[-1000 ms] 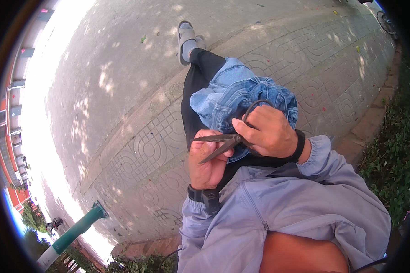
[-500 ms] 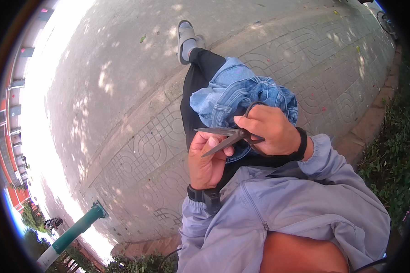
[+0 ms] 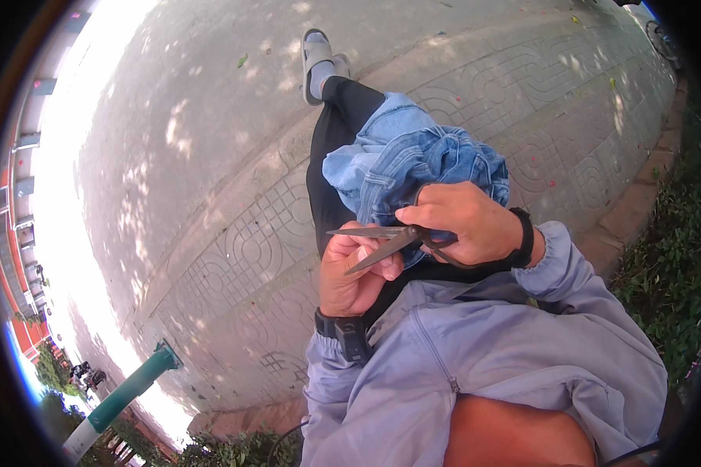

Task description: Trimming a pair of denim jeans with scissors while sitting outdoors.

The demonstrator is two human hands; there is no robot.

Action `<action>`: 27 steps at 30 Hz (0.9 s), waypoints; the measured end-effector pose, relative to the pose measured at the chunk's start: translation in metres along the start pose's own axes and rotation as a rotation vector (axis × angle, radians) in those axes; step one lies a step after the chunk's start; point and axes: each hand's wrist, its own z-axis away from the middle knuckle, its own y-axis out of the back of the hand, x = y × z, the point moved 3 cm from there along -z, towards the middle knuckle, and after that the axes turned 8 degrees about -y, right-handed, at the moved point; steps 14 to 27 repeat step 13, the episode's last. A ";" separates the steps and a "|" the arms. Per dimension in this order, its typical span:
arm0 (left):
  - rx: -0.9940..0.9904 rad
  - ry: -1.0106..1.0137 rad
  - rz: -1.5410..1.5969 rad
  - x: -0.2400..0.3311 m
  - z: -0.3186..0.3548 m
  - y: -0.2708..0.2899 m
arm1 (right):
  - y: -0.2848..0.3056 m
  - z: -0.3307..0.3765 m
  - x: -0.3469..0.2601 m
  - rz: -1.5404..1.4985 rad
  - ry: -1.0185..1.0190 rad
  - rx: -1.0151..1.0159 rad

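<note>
My right hand [image 3: 471, 223] is wrapped round the handles of dark metal scissors [image 3: 387, 250], whose blades are spread apart and point left. Close behind the blades is my left hand [image 3: 350, 274], its fingers curled and thumb bent in. The blades partly cover those fingers, and anything pinched between them is too small or hidden to make out. Bunched over my lap and leg lies a blue denim garment [image 3: 413, 159], just beyond both hands. Its nearer part is partly hidden by my right hand and the scissors.
My leg in black trousers [image 3: 331, 159] stretches forward to a grey sandal [image 3: 316, 62]. Patterned paving [image 3: 269, 226] surrounds me. A green and white post [image 3: 132, 387] stands at lower left. Low plants [image 3: 653, 292] grow behind a brick edging [image 3: 635, 198] on the right.
The scissors have turned slightly and shifted a little left and down with my right hand; their blades remain spread. My left hand has barely moved, and the denim stays on my lap.
</note>
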 end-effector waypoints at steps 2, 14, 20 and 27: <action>-0.007 0.007 0.012 0.000 -0.001 -0.001 | -0.001 0.001 0.000 -0.014 -0.011 -0.005; -0.032 -0.026 -0.010 -0.001 0.001 0.001 | -0.003 0.001 0.001 -0.047 -0.026 0.001; -0.032 -0.026 -0.010 -0.001 0.001 0.001 | -0.003 0.001 0.001 -0.047 -0.026 0.001; -0.032 -0.026 -0.010 -0.001 0.001 0.001 | -0.003 0.001 0.001 -0.047 -0.026 0.001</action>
